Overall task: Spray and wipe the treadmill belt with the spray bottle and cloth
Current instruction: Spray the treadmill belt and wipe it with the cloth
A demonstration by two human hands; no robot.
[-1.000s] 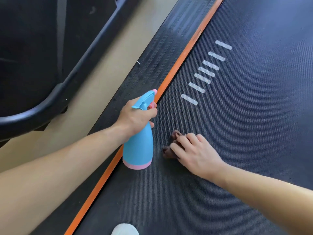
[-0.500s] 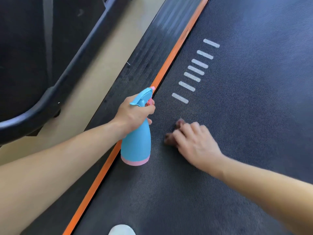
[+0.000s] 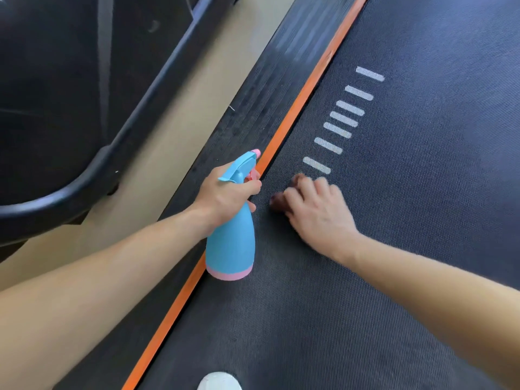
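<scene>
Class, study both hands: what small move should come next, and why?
Probably slide the right hand and cloth across the belt: the cloth lies pressed under that hand, while the left hand holds the spray bottle aside.

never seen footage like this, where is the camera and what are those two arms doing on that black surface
No robot here: these are a person's two bare arms, filmed by a wide-angle camera worn on their head, looking forward and down. The dark textured surface is a treadmill belt, with white dashes printed on it and an orange stripe along its left edge. The left hand grips a blue spray bottle with a pink base. The right hand holds a small dark cloth against the belt; most of it is hidden under the hand.
</scene>
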